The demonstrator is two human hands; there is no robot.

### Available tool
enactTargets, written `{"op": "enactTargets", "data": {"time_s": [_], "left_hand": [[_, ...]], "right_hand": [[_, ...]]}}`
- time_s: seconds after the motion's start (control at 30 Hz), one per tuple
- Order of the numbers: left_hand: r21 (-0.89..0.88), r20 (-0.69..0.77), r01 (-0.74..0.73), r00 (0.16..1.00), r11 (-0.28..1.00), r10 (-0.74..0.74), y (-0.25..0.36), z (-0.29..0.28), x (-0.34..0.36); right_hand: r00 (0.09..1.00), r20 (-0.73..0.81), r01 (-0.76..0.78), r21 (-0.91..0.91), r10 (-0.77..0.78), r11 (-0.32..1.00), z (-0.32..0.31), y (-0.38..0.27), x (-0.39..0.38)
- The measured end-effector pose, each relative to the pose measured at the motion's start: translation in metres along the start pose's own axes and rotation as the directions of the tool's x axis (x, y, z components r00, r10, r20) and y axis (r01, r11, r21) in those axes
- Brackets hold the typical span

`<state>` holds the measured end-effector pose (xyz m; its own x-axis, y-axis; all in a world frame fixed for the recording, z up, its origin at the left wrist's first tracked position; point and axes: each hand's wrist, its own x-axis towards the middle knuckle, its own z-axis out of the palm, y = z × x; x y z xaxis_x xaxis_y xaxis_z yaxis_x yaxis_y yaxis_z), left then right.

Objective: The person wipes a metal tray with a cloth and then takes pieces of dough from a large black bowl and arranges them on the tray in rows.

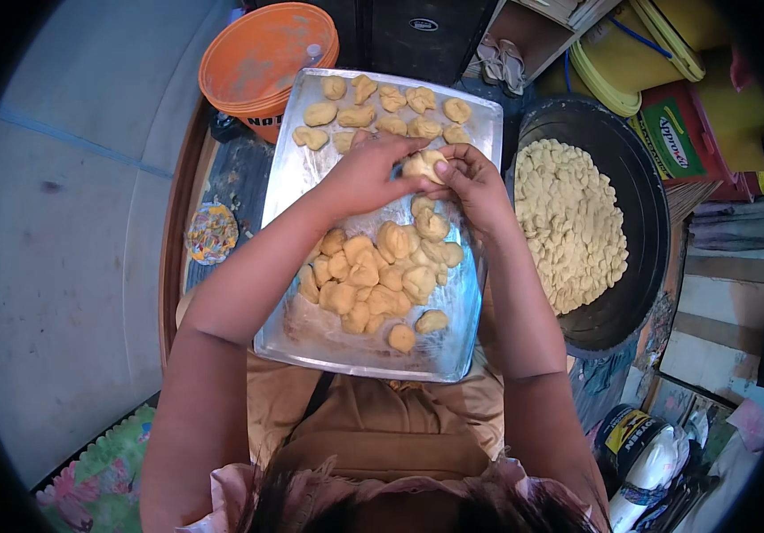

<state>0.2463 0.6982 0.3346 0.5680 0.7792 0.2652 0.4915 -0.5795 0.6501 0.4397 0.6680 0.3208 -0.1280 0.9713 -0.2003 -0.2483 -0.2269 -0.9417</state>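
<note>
A lump of pale yellow dough (421,167) is held between my two hands over the metal baking tray (311,342), which rests on my lap. My left hand (371,173) reaches in from the left, its fingers and thumb closed around one side of the lump. On the other side, my right hand (475,182) pinches it, thumb on top. Separate dough pieces (392,98) lie in rows across the far part of the tray. Nearer to me sits a heap of dough lumps (364,275), with a couple of loose ones beside it.
To the right stands a wide black basin (640,231) holding a large mass of dough (568,226). An orange bucket (262,53) is beyond the tray at left. Yellow containers (604,67) and a pair of shoes (502,64) are at the far right. A pale wall (80,231) borders the left.
</note>
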Motion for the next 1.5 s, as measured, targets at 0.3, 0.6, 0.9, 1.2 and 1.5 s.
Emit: {"op": "enactTargets", "data": {"time_s": [0.3,0.6,0.9,1.2,1.5], "left_hand": [[-0.36,0.031,0.299,0.951,0.884,-0.308,-0.014,-0.008,0.009],[0.44,-0.067,-0.123,0.983,0.889,0.169,-0.017,0.027,0.015],[0.502,-0.052,-0.124,0.984,0.856,0.173,-0.01,0.025,0.023],[0.408,-0.122,-0.064,0.985,0.911,0.124,-0.01,0.006,-0.004],[0.442,-0.137,-0.047,0.983,0.896,0.119,-0.031,-0.019,-0.01]], "right_hand": [[0.981,-0.172,0.078,-0.093,-0.093,0.993,-0.041,-0.005,-0.003],[0.796,-0.117,0.222,-0.857,-0.594,0.466,-0.021,0.015,-0.006],[0.809,-0.071,0.193,-0.906,-0.583,0.377,-0.02,0.012,0.001],[0.823,-0.084,0.255,-0.83,-0.562,0.497,-0.02,0.004,-0.017],[0.796,0.252,0.384,-0.913,-0.551,0.137,0.003,-0.029,0.03]]}}
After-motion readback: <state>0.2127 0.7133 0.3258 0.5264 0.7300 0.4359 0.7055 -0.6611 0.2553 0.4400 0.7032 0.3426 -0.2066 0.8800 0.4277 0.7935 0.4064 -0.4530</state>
